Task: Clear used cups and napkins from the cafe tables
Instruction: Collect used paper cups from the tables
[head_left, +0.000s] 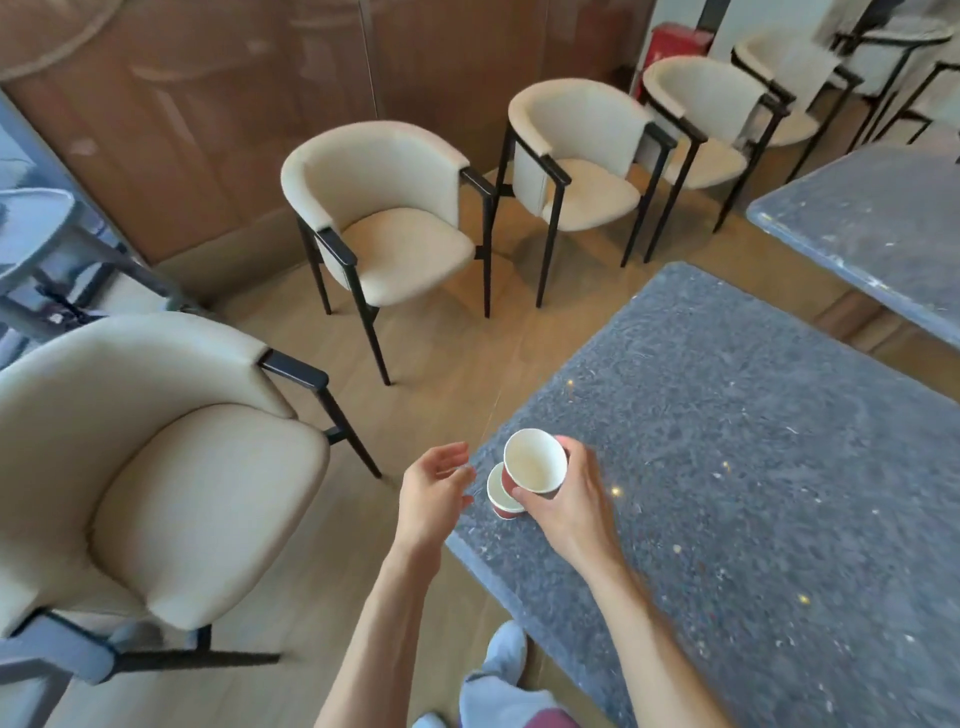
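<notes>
Red paper cup (535, 462), white inside, tilted mouth toward camera, gripped in right hand (569, 501), fingers and thumb curled round its wall, just above near-left corner of grey speckled counter (753, 467). Second red paper cup (500, 493) sits just beside and below it, partly hidden, at counter edge. Left hand (434, 493) just left of both cups, fingers relaxed, spread, holding nothing, over wooden floor (441, 343). Cream armchairs (395, 218) beyond.

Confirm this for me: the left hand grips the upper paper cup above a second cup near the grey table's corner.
Not quite: the head view shows the right hand gripping the upper paper cup. The left hand is open beside it. The second cup and grey table are as stated.
</notes>
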